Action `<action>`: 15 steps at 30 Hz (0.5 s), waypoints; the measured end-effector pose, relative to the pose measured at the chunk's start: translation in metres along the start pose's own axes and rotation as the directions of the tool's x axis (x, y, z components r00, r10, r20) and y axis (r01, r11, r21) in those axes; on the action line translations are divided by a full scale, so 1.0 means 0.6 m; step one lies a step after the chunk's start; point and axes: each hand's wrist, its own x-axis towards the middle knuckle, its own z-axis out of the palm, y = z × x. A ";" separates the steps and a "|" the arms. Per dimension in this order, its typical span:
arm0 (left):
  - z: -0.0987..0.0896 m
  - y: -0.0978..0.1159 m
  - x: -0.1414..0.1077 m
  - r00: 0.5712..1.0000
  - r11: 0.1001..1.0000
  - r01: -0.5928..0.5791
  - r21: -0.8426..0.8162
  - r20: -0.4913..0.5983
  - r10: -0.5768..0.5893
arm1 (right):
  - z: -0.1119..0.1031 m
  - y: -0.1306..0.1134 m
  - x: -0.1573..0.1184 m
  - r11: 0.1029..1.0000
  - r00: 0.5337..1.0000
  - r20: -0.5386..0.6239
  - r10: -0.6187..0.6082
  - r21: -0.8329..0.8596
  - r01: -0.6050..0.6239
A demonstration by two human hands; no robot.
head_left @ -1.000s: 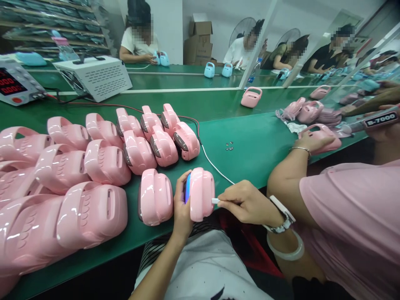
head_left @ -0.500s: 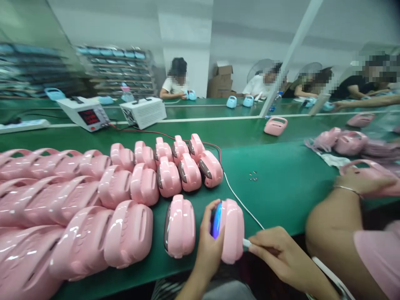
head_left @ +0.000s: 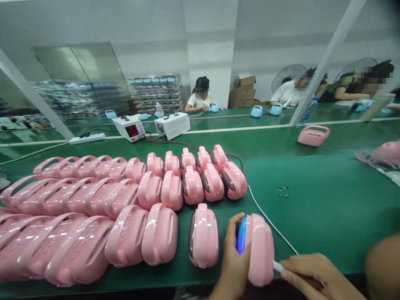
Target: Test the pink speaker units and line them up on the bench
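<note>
My left hand [head_left: 233, 260] is wrapped round a pink handled device [head_left: 261, 250], probably a portable speaker, whose front panel glows blue. It stands upright near the table's front edge. Between the thumb and fingers of my right hand [head_left: 315, 273] is the white plug of a cable [head_left: 277, 266], its tip at the device's right side; whether it is fully inserted I cannot tell. Just left of my left hand stands another pink device [head_left: 204, 237] with a dark, unlit front. Rows of the same pink devices [head_left: 159, 235] fill the table's left side.
Behind the rows sit a power supply with a red display [head_left: 129, 128] and a white ventilated box [head_left: 173, 126]. Small dark pieces [head_left: 283, 192] lie on the green table [head_left: 312, 221]. A lone pink device [head_left: 313, 136] stands further back. Co-workers [head_left: 200, 100] sit across; someone's limb [head_left: 384, 262] shows at right.
The camera view has swung left, so everything appears further right. The neighbour's hand holding a pink device has left the view. My hands keep the same hold, and the panel still glows blue.
</note>
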 end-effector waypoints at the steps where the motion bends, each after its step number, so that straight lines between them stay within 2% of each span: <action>1: 0.000 0.004 -0.001 1.000 1.000 -0.011 0.020 0.004 0.010 | -0.003 -0.006 0.000 0.999 0.999 0.034 0.033 -0.007 -0.033; 4: 0.000 0.013 -0.002 0.999 0.997 -0.033 0.067 0.022 0.032 | -0.009 -0.015 0.000 0.995 0.982 0.160 0.101 0.006 -0.104; 7: 0.001 0.015 -0.001 0.998 0.992 -0.058 0.111 0.035 0.054 | -0.011 -0.013 -0.003 0.983 0.961 0.222 0.164 0.047 -0.179; 15: -0.004 0.012 0.002 0.996 0.985 -0.092 0.144 0.019 0.090 | -0.011 -0.012 -0.002 0.972 0.963 0.197 0.183 0.113 -0.208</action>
